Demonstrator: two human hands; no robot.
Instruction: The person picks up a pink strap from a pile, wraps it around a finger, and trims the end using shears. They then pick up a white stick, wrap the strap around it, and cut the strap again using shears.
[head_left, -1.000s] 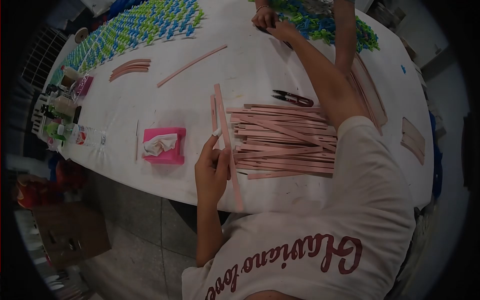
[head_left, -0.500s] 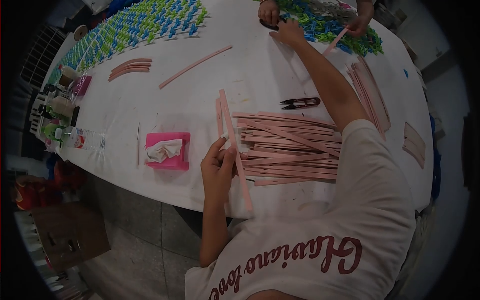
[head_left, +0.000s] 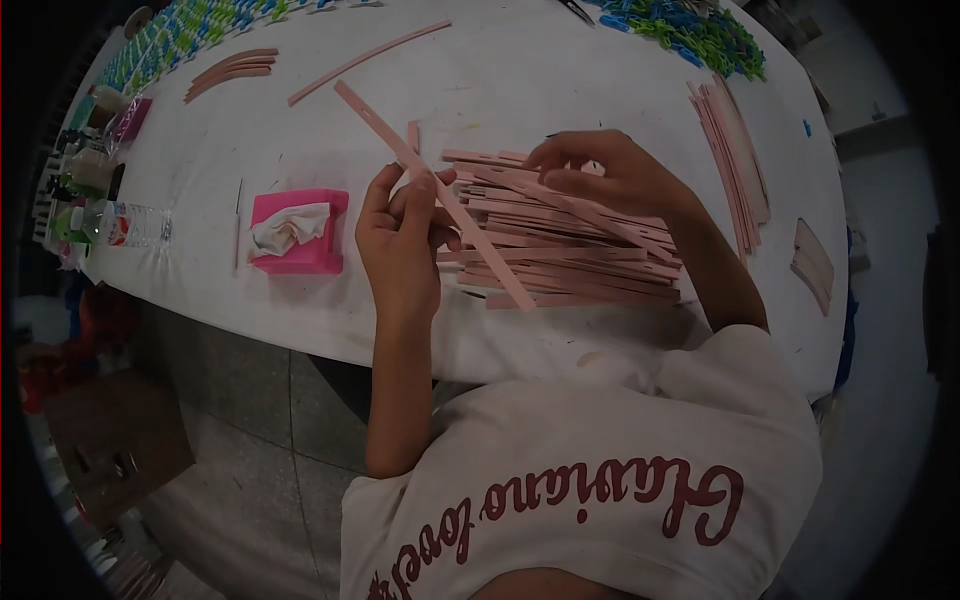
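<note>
My left hand (head_left: 405,215) is closed around a long pink strip (head_left: 470,228), tilted across my fingers; a second strip (head_left: 413,137) shows behind it. Many similar strips lie in a pile (head_left: 560,270) to its right. Over the pile's upper edge hovers my right hand (head_left: 615,172), its thumb and forefinger curved with a gap between them. Small dark bits, seemingly of the black snips, show just beyond its fingers; the hand hides the rest.
A pink tissue box (head_left: 335,235) and a bottle (head_left: 140,226) stand left. More strips lie at upper left (head_left: 232,70) and right (head_left: 725,160). Blue and green pieces (head_left: 690,35) are heaped at the top, near a dark tool (head_left: 576,10).
My right hand has come back from the table's far side to the pile. The strip in my left hand has tilted further. The view has shifted, and the other person's hands are out of sight.
</note>
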